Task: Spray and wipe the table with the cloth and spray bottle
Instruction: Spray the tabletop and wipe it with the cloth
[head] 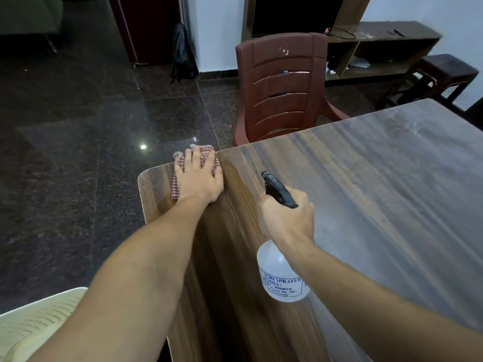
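L hand (199, 176) lies flat, fingers straight, pressing cloth (180, 163) on table (366, 178) corner at 11 o'clock. R hand (288, 215) grips bottle (281, 273) neck, nozzle toward 11.

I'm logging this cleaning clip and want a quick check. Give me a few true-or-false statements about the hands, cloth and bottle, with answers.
1. The left hand presses flat on the cloth. True.
2. The cloth lies in the middle of the table. False: it is at the table's far left corner.
3. The right hand grips the bottle. True.
4. The bottle's spray head is white. False: it is black.
5. A brown chair stands at the table's far edge. True.
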